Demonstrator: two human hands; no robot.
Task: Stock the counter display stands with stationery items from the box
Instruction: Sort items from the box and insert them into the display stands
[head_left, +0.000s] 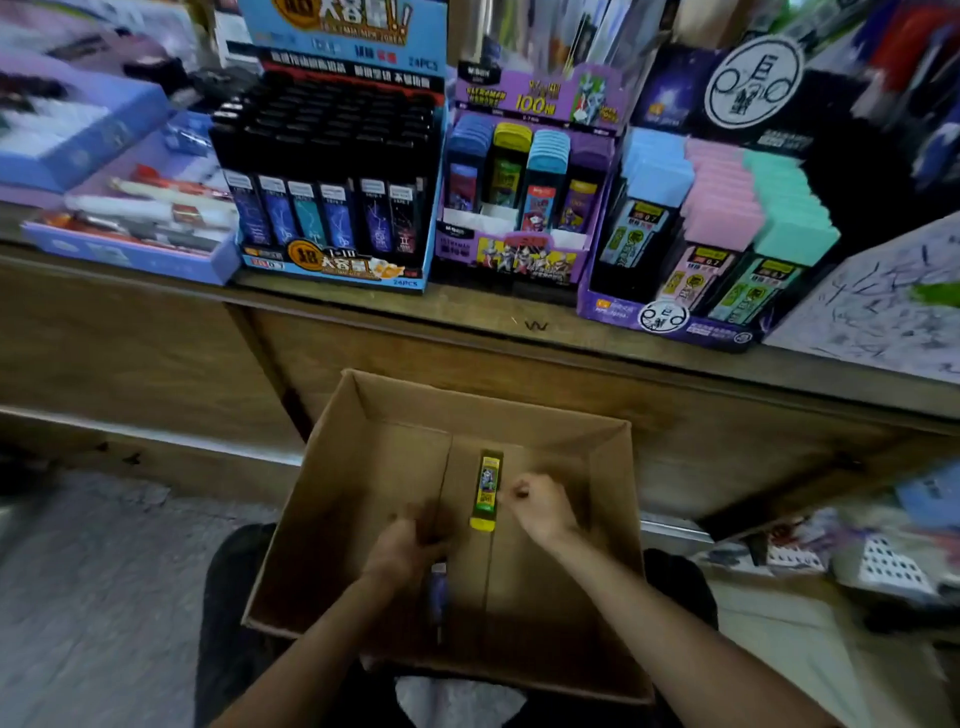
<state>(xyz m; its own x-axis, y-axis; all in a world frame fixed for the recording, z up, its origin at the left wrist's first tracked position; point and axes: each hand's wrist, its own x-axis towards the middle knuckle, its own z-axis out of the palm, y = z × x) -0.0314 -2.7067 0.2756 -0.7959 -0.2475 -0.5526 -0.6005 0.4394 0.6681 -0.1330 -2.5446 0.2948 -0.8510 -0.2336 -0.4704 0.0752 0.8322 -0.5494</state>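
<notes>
Two items remain in open brown cardboard box (613, 545): flat yellow-capped plastic lead case (488, 491), purple case (439, 587). Pick-up step. Hands apart: right hand (540, 506) curled beside yellow case, left hand (405, 545) blurred; grips unclear. Next: lift yellow, slot into purple cardboard display stand (511, 254).

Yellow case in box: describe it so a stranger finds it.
Below the counter sits an open cardboard box. On its floor, beside the centre fold, left of the right hand, lies a slim case. It alone is bright yellow; the purple case by the left hand is dark.
</notes>
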